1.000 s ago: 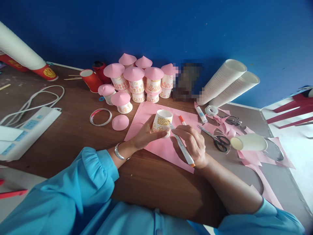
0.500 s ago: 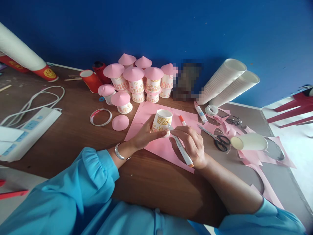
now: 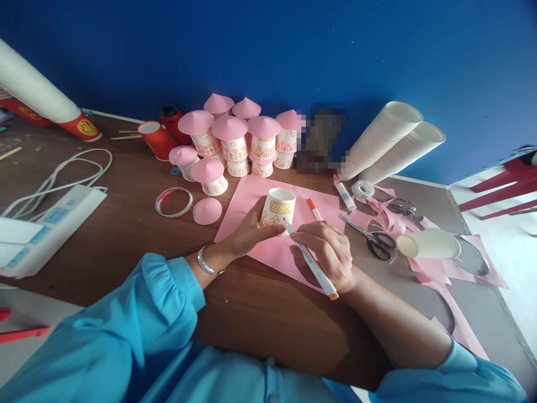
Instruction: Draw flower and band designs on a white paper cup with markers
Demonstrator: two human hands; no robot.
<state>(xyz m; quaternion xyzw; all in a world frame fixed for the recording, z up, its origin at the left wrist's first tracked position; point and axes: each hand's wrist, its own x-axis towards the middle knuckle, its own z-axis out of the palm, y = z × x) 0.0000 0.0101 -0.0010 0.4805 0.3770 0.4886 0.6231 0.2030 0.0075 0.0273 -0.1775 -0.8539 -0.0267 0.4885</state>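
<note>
A small white paper cup with a yellow-brown lattice band and flower drawings is held by my left hand, thumb across its lower front. My right hand grips a white marker with an orange end cap. The marker's tip is close to the flowers on the cup's lower side; whether it touches cannot be told. Beneath both hands lies a pink paper sheet, and a second marker with a red-orange cap rests on it.
Several decorated cups with pink cone roofs stand at the back. Scissors, a glue tube, pink scraps and leaning cup stacks are on the right. A tape roll and a power strip lie left.
The marker tip has moved down from the lattice band to the flower drawings, and the marker's rear end has swung slightly lower. My left hand keeps the cup in nearly the same place.
</note>
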